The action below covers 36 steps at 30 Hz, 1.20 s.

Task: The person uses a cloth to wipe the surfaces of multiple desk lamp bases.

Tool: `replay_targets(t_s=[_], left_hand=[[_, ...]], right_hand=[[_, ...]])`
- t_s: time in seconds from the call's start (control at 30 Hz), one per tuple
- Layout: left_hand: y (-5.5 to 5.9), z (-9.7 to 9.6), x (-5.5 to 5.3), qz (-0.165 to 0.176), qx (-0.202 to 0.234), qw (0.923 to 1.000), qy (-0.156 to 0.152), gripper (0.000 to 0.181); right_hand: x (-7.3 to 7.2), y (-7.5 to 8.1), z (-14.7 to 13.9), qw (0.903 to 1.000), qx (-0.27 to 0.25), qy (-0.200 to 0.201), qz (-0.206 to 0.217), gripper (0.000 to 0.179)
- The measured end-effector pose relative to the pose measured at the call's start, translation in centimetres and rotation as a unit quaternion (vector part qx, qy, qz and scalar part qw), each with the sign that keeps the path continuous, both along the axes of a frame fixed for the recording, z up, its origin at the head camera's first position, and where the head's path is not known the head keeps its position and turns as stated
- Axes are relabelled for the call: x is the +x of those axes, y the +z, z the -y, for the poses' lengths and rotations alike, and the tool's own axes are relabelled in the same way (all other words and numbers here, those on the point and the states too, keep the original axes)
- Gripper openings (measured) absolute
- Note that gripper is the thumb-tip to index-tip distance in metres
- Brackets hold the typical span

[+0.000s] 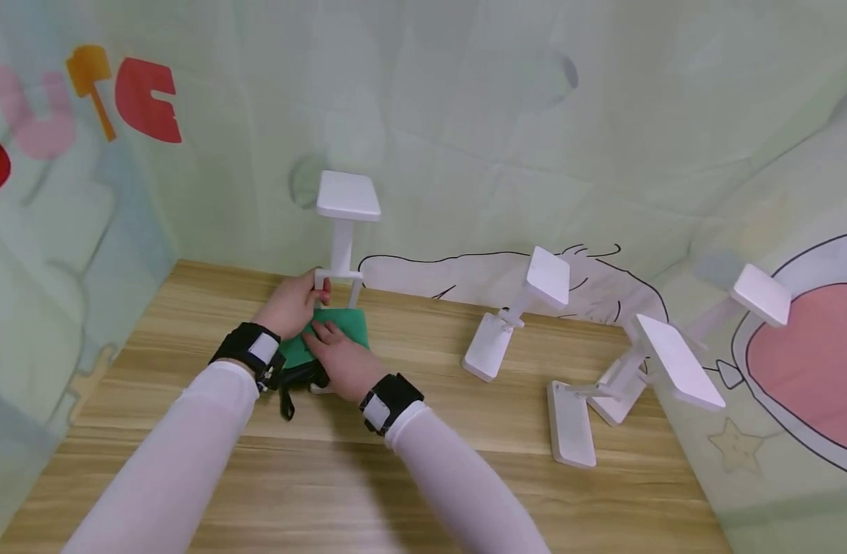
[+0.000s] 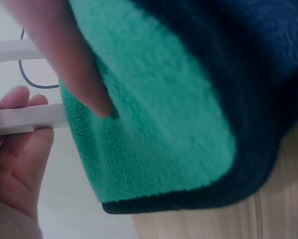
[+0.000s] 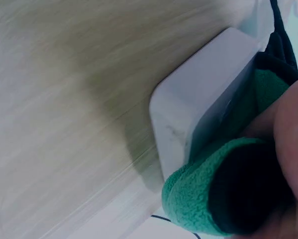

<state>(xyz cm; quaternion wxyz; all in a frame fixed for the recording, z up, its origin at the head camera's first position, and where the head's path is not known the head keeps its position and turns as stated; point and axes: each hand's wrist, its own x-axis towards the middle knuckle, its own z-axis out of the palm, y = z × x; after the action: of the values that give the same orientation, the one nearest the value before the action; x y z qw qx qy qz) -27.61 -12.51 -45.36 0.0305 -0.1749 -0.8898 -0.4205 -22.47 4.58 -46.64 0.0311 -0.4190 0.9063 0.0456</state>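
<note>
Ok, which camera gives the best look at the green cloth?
The left wrist view: the green cloth fills much of it, showing its fuzzy texture and dark border. The head view shows it small, partly covered by the right hand. The right wrist view shows a curled part against a white base.

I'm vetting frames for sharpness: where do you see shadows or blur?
Head view: a soft shadow on the table beside the right sleeve; left wrist view: the finger over the cloth is blurred; right wrist view: another shadow beside the white base.
</note>
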Motion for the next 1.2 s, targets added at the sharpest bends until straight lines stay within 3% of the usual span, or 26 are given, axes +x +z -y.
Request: replay_targets(t_s=[0.2, 0.37, 0.67, 0.83, 0.97, 1.07, 1.2], left_hand=[[0.0, -0.2, -0.1, 0.006, -0.001, 1.0000, 0.004, 0.008], [0.0, -0.3, -0.2, 0.006, 0.002, 1.0000, 0.003, 0.008], [-0.4, -0.2, -0.2, -0.011, 0.006, 0.9998, 0.018, 0.005], [-0.2, -0.1, 0.1, 0.004, 0.010, 0.9997, 0.022, 0.007], [-0.4, -0.1, 0.0, 0.000, 0.010, 0.9997, 0.021, 0.008], [-0.7, -0.2, -0.2, -0.015, 0.008, 0.9997, 0.019, 0.007], [-0.6, -0.2, -0.2, -0.015, 0.008, 0.9997, 0.018, 0.007]], right_hand=[[0.1, 0.2, -1.2, 0.9999, -0.002, -0.010, 0.008, 0.076], [0.6, 0.6, -2.4, 0.9993, 0.022, -0.026, -0.014, 0.072], [3.7, 1.7, -2.8, 0.9945, 0.086, -0.043, -0.041, 0.062], [5.7, 1.9, -2.8, 0.9920, 0.114, -0.028, -0.047, 0.061], [6.7, 2.0, -2.7, 0.9913, 0.123, -0.002, -0.046, 0.073], [6.8, 2.0, -2.3, 0.9919, 0.118, 0.022, -0.042, 0.082], [6.2, 1.7, -1.7, 0.9944, 0.093, 0.046, -0.018, 0.078]])
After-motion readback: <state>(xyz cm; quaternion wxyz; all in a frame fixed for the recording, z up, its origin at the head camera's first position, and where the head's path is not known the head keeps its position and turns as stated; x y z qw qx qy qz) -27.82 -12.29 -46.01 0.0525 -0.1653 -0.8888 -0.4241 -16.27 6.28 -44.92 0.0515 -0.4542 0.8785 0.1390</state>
